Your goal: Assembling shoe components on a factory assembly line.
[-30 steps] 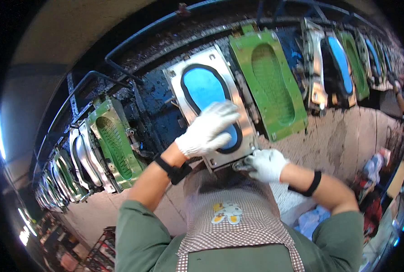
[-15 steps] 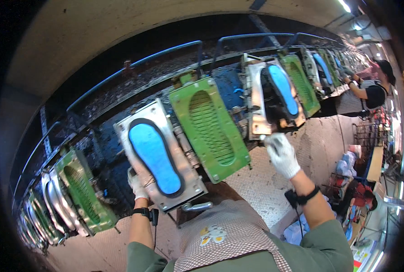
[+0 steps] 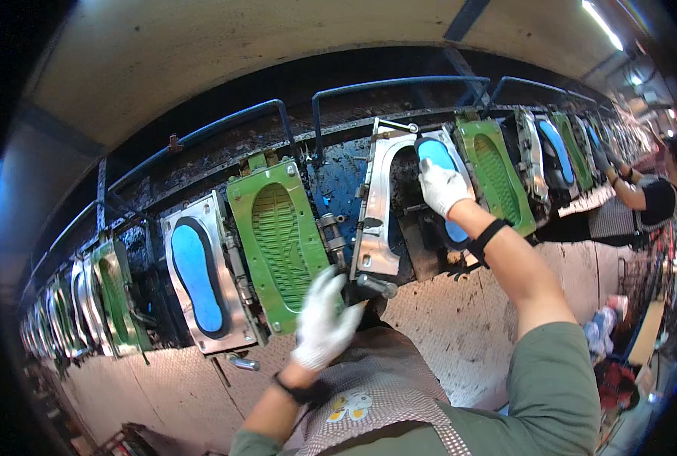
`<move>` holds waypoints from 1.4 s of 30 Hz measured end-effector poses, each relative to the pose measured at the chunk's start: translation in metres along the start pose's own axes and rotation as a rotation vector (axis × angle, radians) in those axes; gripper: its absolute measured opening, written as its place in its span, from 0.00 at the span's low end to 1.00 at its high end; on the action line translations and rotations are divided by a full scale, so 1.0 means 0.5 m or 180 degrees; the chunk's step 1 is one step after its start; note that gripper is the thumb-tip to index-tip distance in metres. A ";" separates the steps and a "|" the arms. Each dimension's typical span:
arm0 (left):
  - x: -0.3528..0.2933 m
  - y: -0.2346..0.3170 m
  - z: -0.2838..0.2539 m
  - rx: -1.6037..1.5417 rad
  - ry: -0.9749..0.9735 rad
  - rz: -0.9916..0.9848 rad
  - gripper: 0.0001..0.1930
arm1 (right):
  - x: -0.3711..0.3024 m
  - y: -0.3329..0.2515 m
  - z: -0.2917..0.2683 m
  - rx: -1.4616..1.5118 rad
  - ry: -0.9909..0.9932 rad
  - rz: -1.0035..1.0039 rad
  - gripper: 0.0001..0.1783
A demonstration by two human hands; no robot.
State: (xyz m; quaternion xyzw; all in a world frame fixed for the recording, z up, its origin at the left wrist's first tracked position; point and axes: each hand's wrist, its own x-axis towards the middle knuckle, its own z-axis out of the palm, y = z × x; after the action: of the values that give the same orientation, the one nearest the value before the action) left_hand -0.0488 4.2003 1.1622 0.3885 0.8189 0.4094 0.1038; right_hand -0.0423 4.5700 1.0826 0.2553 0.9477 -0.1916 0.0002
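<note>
In a white knitted glove, my right hand point(image 3: 442, 187) rests on the upper part of a blue shoe sole point(image 3: 457, 230) with a black rim, its fingers stretched over the blue surface. That sole lies in a silver metal mould point(image 3: 378, 220), whose frame stands beside it on the left. My left hand point(image 3: 327, 323), also gloved, is held with fingers spread just by the lower corner of a green mould plate point(image 3: 274, 228); whether it touches the plate I cannot tell. Further left, another blue sole point(image 3: 201, 277) sits in its silver mould point(image 3: 238, 327).
More green and silver moulds point(image 3: 112, 292) line the bench to both sides. Blue tubular rails point(image 3: 399, 80) run behind them. A metal handle point(image 3: 376, 286) juts out near my left hand. At the right, a co-worker point(image 3: 633, 201) stands along the same line.
The view has shifted right along the row. My right hand has moved from the mould's lower edge up onto its blue sole. My left hand has left the other mould's side.
</note>
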 end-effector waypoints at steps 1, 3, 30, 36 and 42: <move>0.039 0.029 0.091 -0.0015 0.0233 -0.0275 0.28 | -0.001 0.008 0.003 -0.0762 0.0498 -0.0720 0.13; 0.086 -0.038 0.225 0.0122 0.0742 -0.0964 0.31 | 0.010 0.003 0.000 -0.0941 0.0397 -0.0793 0.12; 0.243 0.100 0.493 0.0387 0.0737 0.0982 0.23 | -0.205 0.255 -0.032 0.1572 0.0670 -0.2174 0.22; 0.246 0.135 0.537 -0.0070 0.1322 -0.0009 0.08 | -0.187 0.191 0.019 0.1658 0.1351 -0.1314 0.08; 0.234 0.141 0.553 0.0198 0.1462 0.0053 0.10 | -0.199 0.196 0.020 0.1128 0.1653 -0.1806 0.08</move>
State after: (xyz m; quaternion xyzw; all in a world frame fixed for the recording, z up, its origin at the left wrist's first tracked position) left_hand 0.0458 4.4736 1.0544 0.2949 0.8301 0.4625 -0.1007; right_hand 0.0907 4.5962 1.0477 0.0202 0.9013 -0.2734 -0.3353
